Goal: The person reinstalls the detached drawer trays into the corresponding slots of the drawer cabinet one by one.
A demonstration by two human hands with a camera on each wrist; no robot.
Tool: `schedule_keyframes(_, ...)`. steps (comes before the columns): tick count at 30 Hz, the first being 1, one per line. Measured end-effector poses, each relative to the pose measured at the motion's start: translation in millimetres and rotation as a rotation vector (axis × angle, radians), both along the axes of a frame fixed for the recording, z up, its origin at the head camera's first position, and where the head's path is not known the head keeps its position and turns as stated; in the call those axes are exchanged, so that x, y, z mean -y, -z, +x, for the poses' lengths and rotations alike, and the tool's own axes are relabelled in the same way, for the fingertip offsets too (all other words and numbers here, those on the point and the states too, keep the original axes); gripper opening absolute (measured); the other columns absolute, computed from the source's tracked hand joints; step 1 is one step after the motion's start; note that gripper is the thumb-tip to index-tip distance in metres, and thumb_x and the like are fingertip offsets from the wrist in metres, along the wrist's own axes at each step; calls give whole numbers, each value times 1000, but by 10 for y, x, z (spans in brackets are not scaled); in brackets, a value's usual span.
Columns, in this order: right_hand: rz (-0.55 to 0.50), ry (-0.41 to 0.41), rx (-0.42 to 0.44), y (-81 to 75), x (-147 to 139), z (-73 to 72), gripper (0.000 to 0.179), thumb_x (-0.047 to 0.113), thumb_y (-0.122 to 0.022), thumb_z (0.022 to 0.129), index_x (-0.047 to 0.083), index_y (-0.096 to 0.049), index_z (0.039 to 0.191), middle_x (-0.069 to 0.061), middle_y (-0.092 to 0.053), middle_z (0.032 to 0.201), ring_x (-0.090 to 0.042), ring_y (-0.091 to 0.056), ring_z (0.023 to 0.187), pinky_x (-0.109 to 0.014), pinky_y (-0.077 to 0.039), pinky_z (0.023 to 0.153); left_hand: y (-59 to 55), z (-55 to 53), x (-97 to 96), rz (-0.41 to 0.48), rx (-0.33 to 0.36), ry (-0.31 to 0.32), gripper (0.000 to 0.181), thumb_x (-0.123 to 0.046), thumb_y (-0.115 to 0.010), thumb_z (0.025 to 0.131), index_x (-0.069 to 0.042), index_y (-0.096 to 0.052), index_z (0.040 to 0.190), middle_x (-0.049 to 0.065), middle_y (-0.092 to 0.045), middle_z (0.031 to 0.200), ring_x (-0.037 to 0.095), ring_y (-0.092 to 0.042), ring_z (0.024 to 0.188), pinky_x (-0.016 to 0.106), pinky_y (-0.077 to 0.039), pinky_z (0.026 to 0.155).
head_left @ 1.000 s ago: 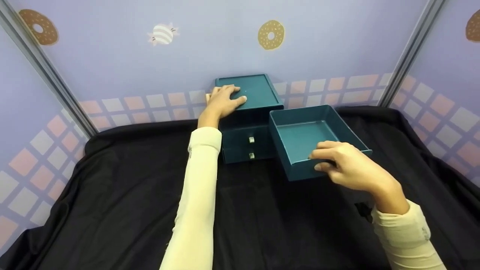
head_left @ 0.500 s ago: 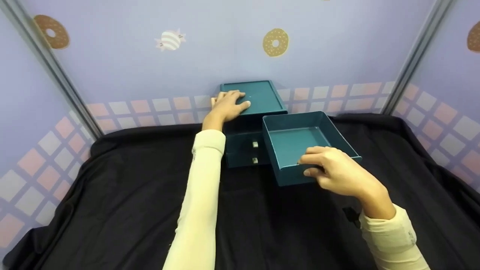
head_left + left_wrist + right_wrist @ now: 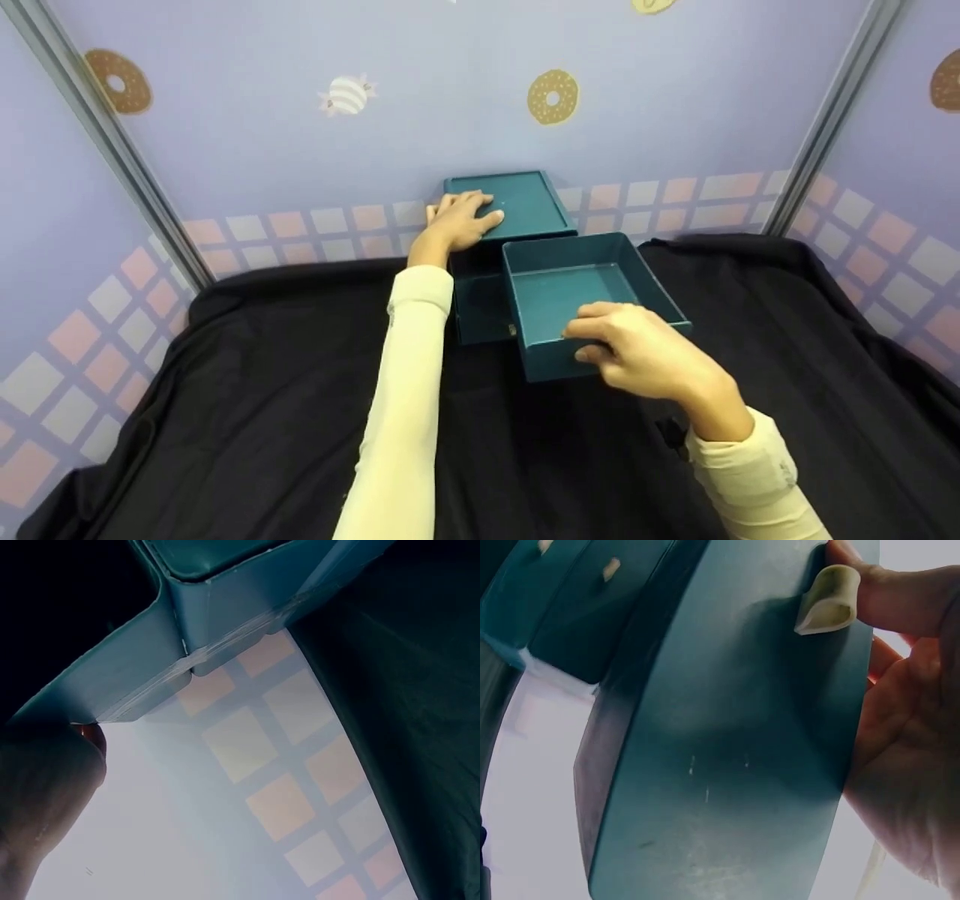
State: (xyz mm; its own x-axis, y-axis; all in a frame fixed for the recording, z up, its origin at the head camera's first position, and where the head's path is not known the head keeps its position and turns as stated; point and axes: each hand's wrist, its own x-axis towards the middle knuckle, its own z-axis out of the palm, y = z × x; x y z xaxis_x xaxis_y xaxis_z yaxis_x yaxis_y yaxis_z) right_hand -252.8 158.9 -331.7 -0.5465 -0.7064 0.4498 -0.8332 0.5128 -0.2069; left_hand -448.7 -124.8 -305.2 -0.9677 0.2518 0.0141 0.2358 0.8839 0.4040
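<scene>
A dark teal drawer cabinet (image 3: 529,204) stands against the back wall, its top slot dark and open. My left hand (image 3: 457,223) rests on the left edge of its top, thumb lying on the upper surface. In front of the cabinet, a bit to its right, the pulled-out drawer (image 3: 551,362) is held with its open side up and nothing inside. My right hand (image 3: 637,352) pinches the drawer's front wall, fingers over the rim and thumb outside. The right wrist view shows the thumb beside a pale knob (image 3: 831,600) on the drawer front.
Two lower drawers (image 3: 480,311) stay in the cabinet; their small knobs (image 3: 611,569) show from the right wrist. Black cloth (image 3: 285,405) covers the table. Patterned walls (image 3: 435,90) enclose the back and sides. A small black object (image 3: 671,435) lies near the right sleeve.
The right hand has carried the drawer leftward, so it now overlaps more of the cabinet's front and hides its knobs. The left hand keeps its place on the cabinet. The head view has shifted slightly.
</scene>
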Motion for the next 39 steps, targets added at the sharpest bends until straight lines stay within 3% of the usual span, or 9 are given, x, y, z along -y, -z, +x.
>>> schedule_keyframes(2, -11, -26, 22, 22, 45, -6, 23, -7, -73, 87, 15, -70, 88, 6, -45, 77, -10, -45, 70, -31, -44, 67, 36, 53, 8, 9, -9, 2, 64, -56, -40, 112, -24, -36, 167, 2, -24, 176, 28, -16, 161, 53, -13, 122)
schedule_keyframes(10, -42, -38, 86, 55, 170, -12, 25, -11, -71, 86, 14, -70, 87, 6, -45, 76, -10, -46, 70, -29, -45, 67, 138, 53, -37, -8, -6, 2, 63, -55, -40, 112, -24, -36, 167, 2, -24, 176, 29, -18, 160, 53, -14, 122)
schedule_keyframes(25, -30, -17, 142, -22, 346, 21, 27, -9, -70, 87, 15, -62, 78, 6, -42, 75, -12, -43, 71, -32, -43, 68, 100, 49, -158, 1, -13, 5, 62, -55, -40, 112, -26, -37, 167, 1, -24, 176, 28, -17, 161, 54, -12, 124)
schedule_keyframes(39, -26, -96, 111, -56, 582, 38, 28, -11, -68, 87, 14, -60, 79, 4, -44, 75, -12, -43, 70, -33, -42, 67, 27, 76, -22, -7, -52, -20, 62, -55, -41, 112, -26, -38, 166, 1, -26, 175, 28, -20, 160, 53, -16, 121)
